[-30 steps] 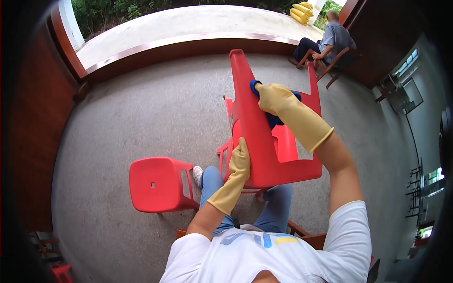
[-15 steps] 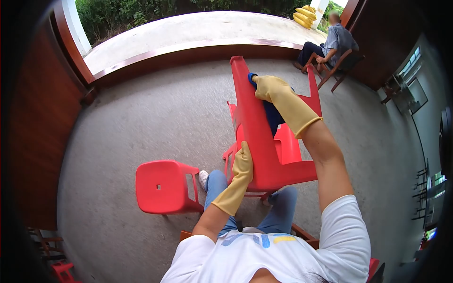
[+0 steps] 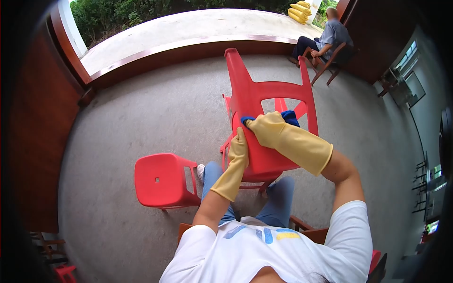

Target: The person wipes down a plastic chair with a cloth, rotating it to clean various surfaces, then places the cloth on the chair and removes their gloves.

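A red plastic stool (image 3: 283, 87) lies tipped on its side in front of my knees, its legs pointing away from me. My left hand (image 3: 238, 153), in a yellow rubber glove, grips its left edge with the thumb up. My right hand (image 3: 270, 131), gloved the same way, is closed on a blue cloth (image 3: 290, 118) and presses it to the stool near the base of the left leg. More red plastic parts show below this stool, mostly hidden by it. A second red stool (image 3: 158, 181) stands upright on the floor to my left.
Ahead runs a brown raised sill (image 3: 188, 52), with pale paving beyond it. A person (image 3: 334, 35) sits on a wooden chair (image 3: 336, 59) at the far right. Yellow sacks (image 3: 299, 12) are piled outside. A dark wooden panel (image 3: 42, 127) stands at the left.
My right hand has drawn the cloth back toward me, from along the stool's leg to near its base. The stool has tilted, exposing the rail between its legs. My left hand keeps its grip.
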Demonstrator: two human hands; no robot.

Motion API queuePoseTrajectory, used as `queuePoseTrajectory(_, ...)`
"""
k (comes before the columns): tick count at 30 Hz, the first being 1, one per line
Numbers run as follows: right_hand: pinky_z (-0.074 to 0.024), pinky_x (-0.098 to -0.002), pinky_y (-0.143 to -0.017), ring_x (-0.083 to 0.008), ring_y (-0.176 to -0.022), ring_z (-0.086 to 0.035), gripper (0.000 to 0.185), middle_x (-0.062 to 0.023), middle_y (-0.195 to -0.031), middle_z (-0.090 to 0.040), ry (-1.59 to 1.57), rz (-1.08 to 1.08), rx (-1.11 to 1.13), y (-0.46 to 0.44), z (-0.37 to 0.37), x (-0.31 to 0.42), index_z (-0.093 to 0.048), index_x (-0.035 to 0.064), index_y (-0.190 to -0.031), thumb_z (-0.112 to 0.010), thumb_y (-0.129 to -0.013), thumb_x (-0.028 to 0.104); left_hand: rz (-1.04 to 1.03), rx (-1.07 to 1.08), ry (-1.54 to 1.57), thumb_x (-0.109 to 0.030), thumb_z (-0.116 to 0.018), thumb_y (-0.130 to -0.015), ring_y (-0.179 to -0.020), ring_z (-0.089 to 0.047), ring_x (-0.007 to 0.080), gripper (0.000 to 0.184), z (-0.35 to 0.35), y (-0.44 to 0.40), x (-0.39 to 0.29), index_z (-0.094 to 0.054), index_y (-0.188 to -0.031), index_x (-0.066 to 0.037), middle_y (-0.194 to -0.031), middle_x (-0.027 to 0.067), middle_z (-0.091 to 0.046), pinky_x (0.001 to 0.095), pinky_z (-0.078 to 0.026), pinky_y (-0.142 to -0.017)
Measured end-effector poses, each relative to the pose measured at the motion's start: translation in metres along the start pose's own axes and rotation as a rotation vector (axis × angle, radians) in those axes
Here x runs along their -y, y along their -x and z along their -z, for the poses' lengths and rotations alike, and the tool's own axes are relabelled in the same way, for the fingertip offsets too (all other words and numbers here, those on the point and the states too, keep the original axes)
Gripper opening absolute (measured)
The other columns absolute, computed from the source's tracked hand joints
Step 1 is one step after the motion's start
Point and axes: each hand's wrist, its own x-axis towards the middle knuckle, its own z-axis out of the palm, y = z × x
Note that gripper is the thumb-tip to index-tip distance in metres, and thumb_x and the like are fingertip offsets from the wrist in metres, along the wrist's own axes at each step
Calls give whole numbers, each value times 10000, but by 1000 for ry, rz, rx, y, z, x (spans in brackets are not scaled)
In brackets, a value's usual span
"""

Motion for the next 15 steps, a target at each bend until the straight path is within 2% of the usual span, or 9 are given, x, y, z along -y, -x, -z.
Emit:
queuePoseTrajectory(1, -598, -465, -805, -329, -973, -770, 467, -110, -1077, -776, 54, 30, 34, 4, -3, 9, -629, 210, -1446, -588, -981, 202, 3, -33, -79, -767, -420, -1024, -800, -687, 240, 889, 2, -1, 0, -742, -1117, 56, -949, 139, -756, 400, -552, -748)
queuePoseTrajectory(3, -599, -469, -810, -329, -970, -770, 440, -117, -1078, -770, 103, 86, 90, 13, -3, 18, -640, 202, -1428, -567, -994, 194, -10, -44, -114, -775, -401, -1024, -848, -708, 288, 886, 7, 5, -9, -763, -1088, 31, -959, 166, -766, 432, -541, -803)
queuePoseTrajectory(5, -602, -463, -815, -334, -962, -768, 445, -119, -1067, -760, 142, 131, 60, 20, -4, 16, -637, 226, -1446, -530, -1016, 182, -17, -26, -142, -772, -396, -1025, -841, -703, 279, 871, 8, 15, -20, -774, -1048, 12, -926, 158, -761, 430, -536, -797)
queuePoseTrajectory(6, -602, -461, -818, -336, -960, -767, 455, -119, -1072, -758, 96, 95, 51, 22, -3, 13, -632, 240, -1456, -531, -1016, 185, -21, -11, -154, -770, -393, -1025, -837, -700, 274, 865, 9, 17, -23, -779, -1028, 3, -910, 154, -758, 429, -534, -794)
queuePoseTrajectory(8, -603, -458, -825, -341, -957, -767, 476, -119, -1084, -755, 7, 16, 33, 26, 5, 1, -622, 269, -1477, -533, -1016, 190, 0, -41, -204, -750, -359, -1039, -859, -720, 343, 829, 3, 12, -20, -789, -1018, -41, -890, 166, -761, 453, -530, -806)
queuePoseTrajectory(9, -600, -469, -837, -356, -939, -765, 542, -142, -1070, -762, -8, 12, -6, 22, 3, -8, -600, 300, -1508, -548, -984, 171, 12, -57, -229, -739, -342, -1046, -870, -729, 377, 814, 0, 10, -19, -793, -1013, -62, -880, 172, -762, 464, -528, -811)
queuePoseTrajectory(12, -598, -477, -856, -344, -954, -772, 571, -155, -1082, -778, -108, -81, 40, 4, 13, -17, -577, 252, -1530, -533, -970, 147, 39, -46, -226, -738, -346, -1042, -867, -726, 384, 815, 0, 13, -24, -788, -999, -55, -871, 171, -758, 468, -525, -823)
queuePoseTrajectory(15, -595, -483, -849, -382, -931, -765, 624, -208, -1074, -770, -147, -118, -73, -26, 14, -30, -575, 245, -1533, -531, -929, 99, 6, -64, -213, -735, -343, -1042, -870, -725, 391, 817, 1, 11, -16, -785, -990, -50, -876, 174, -757, 470, -525, -826)
